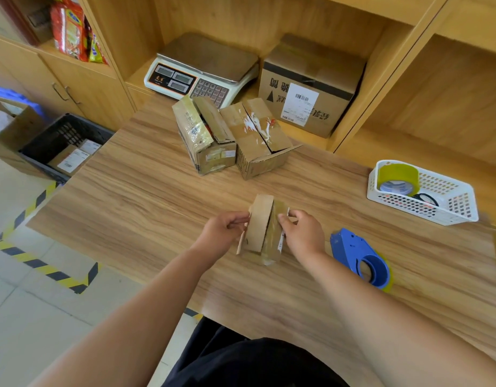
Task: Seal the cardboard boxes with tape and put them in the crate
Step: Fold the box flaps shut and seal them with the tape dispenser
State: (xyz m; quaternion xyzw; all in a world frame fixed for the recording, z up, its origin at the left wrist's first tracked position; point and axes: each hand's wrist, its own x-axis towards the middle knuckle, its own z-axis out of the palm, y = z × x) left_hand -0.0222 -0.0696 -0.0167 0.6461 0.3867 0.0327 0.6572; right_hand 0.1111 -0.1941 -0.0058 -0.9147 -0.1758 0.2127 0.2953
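A small cardboard box stands on the wooden table in front of me, its top flaps not lying flat. My left hand pinches its left flap and my right hand pinches its right flap. A blue tape dispenser lies on the table just right of my right hand. Two more unsealed boxes sit farther back, one wrapped in old tape and one with torn white label scraps. The dark crate stands on the floor off the table's left edge, with a labelled box inside.
A white basket with a yellow tape roll sits at the table's right. A weighing scale and a large sealed carton occupy the shelf behind. An open carton stands left of the crate. Hazard tape marks the floor.
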